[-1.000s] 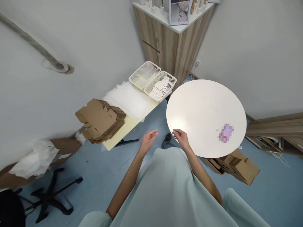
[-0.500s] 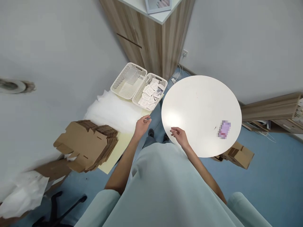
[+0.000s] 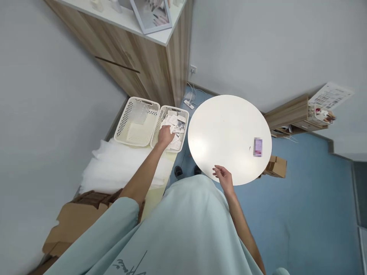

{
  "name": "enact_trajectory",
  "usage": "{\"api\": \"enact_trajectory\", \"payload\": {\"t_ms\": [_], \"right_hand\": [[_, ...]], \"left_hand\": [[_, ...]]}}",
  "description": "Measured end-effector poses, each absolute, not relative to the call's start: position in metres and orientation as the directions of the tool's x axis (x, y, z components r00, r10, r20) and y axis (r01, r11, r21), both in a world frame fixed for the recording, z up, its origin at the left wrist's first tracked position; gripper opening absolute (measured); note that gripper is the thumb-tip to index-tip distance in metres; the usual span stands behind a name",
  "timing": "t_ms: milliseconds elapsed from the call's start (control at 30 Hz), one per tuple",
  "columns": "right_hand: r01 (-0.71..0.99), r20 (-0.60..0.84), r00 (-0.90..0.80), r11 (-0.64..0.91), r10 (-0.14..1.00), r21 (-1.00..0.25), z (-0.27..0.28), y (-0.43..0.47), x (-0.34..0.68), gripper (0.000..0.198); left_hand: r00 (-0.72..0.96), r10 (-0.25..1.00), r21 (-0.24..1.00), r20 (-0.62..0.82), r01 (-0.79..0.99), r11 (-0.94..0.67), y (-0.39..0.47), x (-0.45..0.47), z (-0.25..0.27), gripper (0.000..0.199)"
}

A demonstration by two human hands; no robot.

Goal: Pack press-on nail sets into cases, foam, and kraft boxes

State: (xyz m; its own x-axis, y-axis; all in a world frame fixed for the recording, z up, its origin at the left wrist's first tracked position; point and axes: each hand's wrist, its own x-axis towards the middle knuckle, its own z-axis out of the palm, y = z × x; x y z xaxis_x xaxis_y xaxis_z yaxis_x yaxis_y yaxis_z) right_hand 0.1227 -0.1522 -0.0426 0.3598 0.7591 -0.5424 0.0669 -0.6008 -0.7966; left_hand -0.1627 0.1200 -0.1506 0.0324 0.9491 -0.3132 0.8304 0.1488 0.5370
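My left hand (image 3: 165, 136) reaches down into the right-hand white basket (image 3: 185, 131), over a heap of small white printed packets (image 3: 173, 121). Its back faces me and most of its fingers are hidden, so whether it grips a packet does not show. My right hand (image 3: 225, 178) hovers by the near edge of the round white table (image 3: 223, 133), fingers loosely bent and apart, with nothing in it. Beside the packet basket stands a second white basket (image 3: 122, 124) with a translucent plastic piece (image 3: 139, 112) inside.
White foam sheets (image 3: 114, 164) and a stack of flat brown cardboard boxes (image 3: 76, 221) lie to my left. On the table rests a blurred purple item (image 3: 257, 147). A wooden cabinet (image 3: 149, 68) stands ahead, and a cardboard carton (image 3: 276, 167) sits beyond the table's right side.
My left hand has moved forward from above the gap by the table into the packet basket. My right hand stays by the table edge. The view has shifted, with the cabinet now appearing further left.
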Motion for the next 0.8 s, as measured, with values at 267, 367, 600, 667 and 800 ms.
{"api": "enact_trajectory", "payload": {"t_ms": [267, 367, 600, 667, 800], "right_hand": [[0.000, -0.530, 0.556, -0.638, 0.640, -0.770, -0.026, -0.184, 0.102, 0.054], [-0.010, -0.519, 0.574, -0.628, 0.633, -0.778, -0.025, -0.187, 0.100, 0.053], [0.023, -0.511, 0.482, -0.594, 0.711, -0.804, -0.032, -0.171, 0.112, 0.051], [0.051, -0.504, 0.427, -0.577, 0.751, -0.815, -0.037, -0.164, 0.119, 0.051], [0.106, -0.478, 0.288, -0.524, 0.830, -0.845, -0.042, -0.142, 0.138, 0.049]], "left_hand": [[0.059, 0.918, 0.364, -0.392, 0.926, 0.096, 0.140, -0.156, -0.175, 0.044], [0.061, 0.917, 0.371, -0.394, 0.924, 0.098, 0.140, -0.157, -0.174, 0.039], [-0.052, 0.949, 0.449, -0.310, 0.872, 0.194, 0.133, -0.170, -0.141, 0.040], [-0.122, 0.963, 0.559, -0.240, 0.794, 0.239, 0.124, -0.170, -0.127, 0.035], [-0.225, 0.933, 0.867, -0.280, 0.358, 0.346, 0.086, -0.148, -0.097, 0.026]]}}
